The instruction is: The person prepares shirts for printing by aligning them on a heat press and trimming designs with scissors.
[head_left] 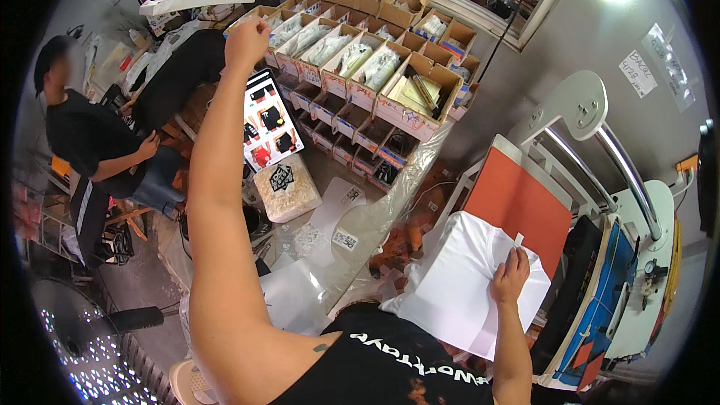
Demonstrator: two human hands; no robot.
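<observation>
My left arm stretches forward to the upper left, and my left hand (pixel 249 39) is at the near left corner of the cardboard bins (pixel 311 71). Its fingers are curled closed; what they hold, if anything, is hidden. My right hand (pixel 511 276) lies on a white T-shirt (pixel 450 285), fingers stretched out just below a small white tag (pixel 518 240) at the neckline. The shirt is spread over the near part of an orange-red press pad (pixel 517 191), with its lower portion hanging toward me. Several bins hold clear plastic packets (pixel 379 67).
A tablet (pixel 270 116) showing shirt pictures leans below the bins, behind a wrapped block (pixel 286 189). Clear film sheets (pixel 330 236) cover the table. At right stands a press frame with curved metal bars (pixel 630 172). Far left are another person (pixel 101 135) and a fan (pixel 82 330).
</observation>
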